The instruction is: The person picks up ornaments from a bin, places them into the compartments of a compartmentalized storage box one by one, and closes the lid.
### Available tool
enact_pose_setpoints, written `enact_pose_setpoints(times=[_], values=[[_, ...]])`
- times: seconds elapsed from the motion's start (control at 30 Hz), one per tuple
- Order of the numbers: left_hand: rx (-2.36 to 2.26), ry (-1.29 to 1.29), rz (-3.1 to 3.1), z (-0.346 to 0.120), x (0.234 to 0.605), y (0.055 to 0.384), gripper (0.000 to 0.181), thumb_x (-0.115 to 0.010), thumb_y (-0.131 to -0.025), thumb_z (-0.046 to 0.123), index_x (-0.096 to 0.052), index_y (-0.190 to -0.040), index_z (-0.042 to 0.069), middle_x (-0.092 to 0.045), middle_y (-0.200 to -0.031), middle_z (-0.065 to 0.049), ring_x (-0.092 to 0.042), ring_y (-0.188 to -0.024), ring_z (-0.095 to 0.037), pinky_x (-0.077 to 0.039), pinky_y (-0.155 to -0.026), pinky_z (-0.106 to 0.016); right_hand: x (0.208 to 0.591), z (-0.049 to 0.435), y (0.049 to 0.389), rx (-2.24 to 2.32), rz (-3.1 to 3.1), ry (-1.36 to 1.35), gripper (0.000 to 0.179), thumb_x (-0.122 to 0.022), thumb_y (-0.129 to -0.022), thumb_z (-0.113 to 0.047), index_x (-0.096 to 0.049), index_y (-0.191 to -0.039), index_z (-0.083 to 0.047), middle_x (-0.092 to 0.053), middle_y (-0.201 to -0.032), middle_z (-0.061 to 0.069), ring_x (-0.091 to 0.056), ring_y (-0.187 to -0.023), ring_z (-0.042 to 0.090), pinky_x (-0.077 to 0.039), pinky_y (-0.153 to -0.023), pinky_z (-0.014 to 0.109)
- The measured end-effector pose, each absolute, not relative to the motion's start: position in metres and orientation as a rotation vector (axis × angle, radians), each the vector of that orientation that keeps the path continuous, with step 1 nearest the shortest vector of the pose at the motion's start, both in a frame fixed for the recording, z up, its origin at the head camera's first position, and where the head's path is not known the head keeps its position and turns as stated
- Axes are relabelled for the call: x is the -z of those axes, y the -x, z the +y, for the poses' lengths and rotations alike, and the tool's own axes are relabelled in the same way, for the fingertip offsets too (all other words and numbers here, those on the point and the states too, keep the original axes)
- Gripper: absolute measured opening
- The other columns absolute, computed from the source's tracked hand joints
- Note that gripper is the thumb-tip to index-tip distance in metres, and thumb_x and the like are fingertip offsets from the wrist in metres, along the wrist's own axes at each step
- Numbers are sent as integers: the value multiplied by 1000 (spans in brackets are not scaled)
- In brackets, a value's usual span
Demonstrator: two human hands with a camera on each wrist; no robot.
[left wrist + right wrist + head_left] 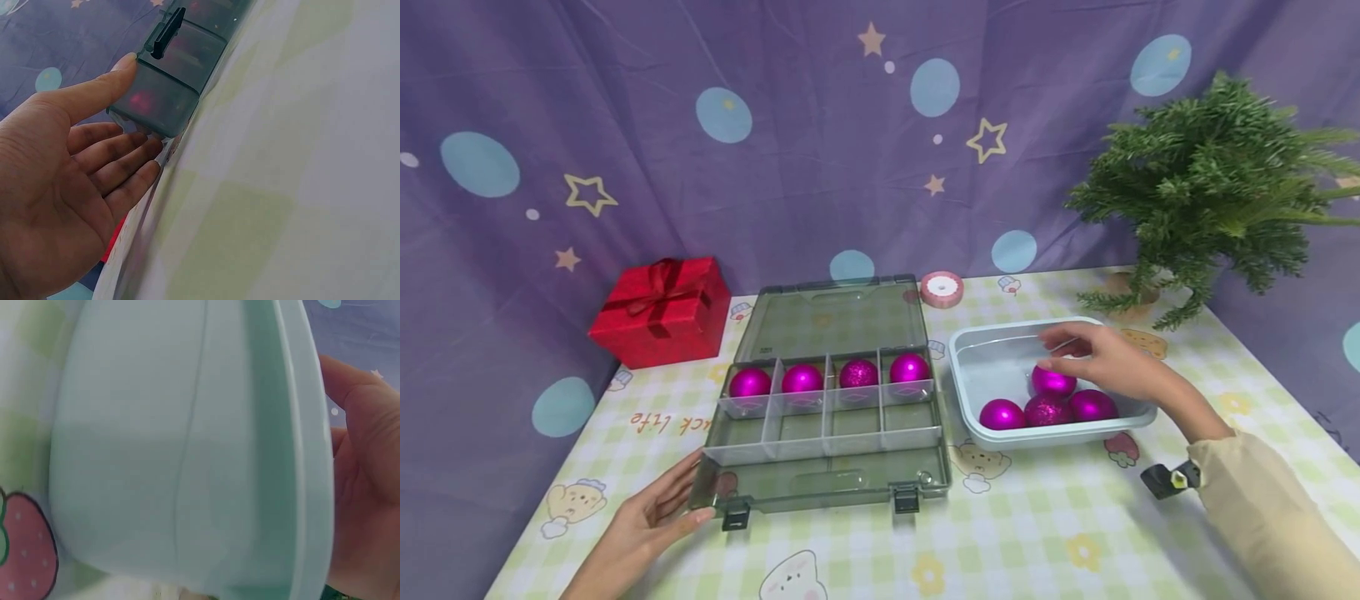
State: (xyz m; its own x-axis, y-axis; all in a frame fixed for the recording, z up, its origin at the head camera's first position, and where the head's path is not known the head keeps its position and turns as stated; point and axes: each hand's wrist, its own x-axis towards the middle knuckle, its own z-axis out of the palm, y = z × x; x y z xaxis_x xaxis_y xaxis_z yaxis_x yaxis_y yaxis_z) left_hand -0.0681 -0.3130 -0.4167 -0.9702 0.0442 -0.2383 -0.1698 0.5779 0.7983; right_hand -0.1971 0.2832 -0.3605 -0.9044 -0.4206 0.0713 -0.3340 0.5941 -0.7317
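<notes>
Fingers of the right hand (1112, 358) hang bent over the pale blue tub (992, 367) — parted from the thumb, gripping nothing.
Beneath, the tub holds four magenta balls (1002, 414), the rearmost ball (1054, 383) just under the fingertips; I cannot tell whether they touch it. Four matching balls (802, 381) sit one apiece in the back compartments of the open case (775, 481). The left hand (643, 521) is at the case's near left corner, loosely open, thumb against the edge. Lifting a ball out looks like the step in hand — the next move would call for closing round the rearmost one, clear of its neighbours.
</notes>
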Motion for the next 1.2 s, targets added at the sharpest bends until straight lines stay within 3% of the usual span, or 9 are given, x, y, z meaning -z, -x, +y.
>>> enact_pose_setpoints(times=[0.33, 0.6, 0.77, 1.2], values=[[-1362, 92, 2582, -312, 416, 67, 85, -74, -99, 32, -27, -163, 3, -35, -161, -25, -36, -143, -37, -42, -95, -6, 361, 292, 193, 1093, 2766, 646, 41, -69, -100, -12, -60, -133, 10, -65, -127, 25, -66, -112, 37, -58, -89, 30], [-1350, 110, 2569, -313, 415, 68, 87, -74, -98, 33, -25, -164, 2, -32, -162, -27, -36, -145, -41, -42, -95, -5, 362, 287, 193, 929, 2786, 670, 45, -75, -97, -20, -63, -129, 9, -70, -117, 17, -67, -109, 37, -56, -93, 55], [-1358, 71, 2595, -313, 415, 68, 85, -74, -99, 32, -26, -163, 2, -33, -162, -25, -36, -144, -39, -41, -95, -4, 364, 285, 193, 857, 2822, 665, 44, -77, -95, -20, -65, -128, 7, -72, -112, 11, -68, -106, 34, -56, -93, 55], [-1371, 61, 2598, -313, 419, 67, 85, -75, -98, 30, -27, -163, 1, -35, -161, -25, -36, -143, -38, -42, -96, -5, 366, 282, 200, 811, 2763, 696, 45, -77, -96, -24, -63, -124, 9, -71, -110, 13, -68, -105, 36, -56, -92, 57]])
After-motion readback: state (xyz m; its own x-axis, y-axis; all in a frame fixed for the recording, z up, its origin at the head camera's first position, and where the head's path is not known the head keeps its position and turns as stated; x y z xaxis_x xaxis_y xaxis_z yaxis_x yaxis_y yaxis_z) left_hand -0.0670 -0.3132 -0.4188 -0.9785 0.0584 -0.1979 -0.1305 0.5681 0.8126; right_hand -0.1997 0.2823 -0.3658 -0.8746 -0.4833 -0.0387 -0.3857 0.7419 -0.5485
